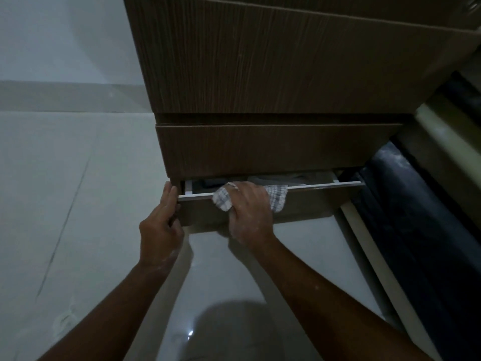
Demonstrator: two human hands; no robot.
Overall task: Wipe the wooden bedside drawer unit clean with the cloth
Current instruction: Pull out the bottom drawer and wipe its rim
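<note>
Right hand point(250, 212) is curled over a checked cloth point(277, 198), pressing it onto the top edge of the bottom drawer point(312, 201), left of the middle of its front; cloth shows on both sides of the hand. Left hand point(160, 225) clasps that drawer's left end, fingers nearly straight, thumb on the front; the drawer stands slightly pulled out of the wooden drawer unit point(273, 74); pale floor tiles point(78, 178) lie below it.

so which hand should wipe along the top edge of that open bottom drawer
Right. The right hand grips the checked cloth on the top edge of the bottom drawer; the left hand only holds its left end.
</note>
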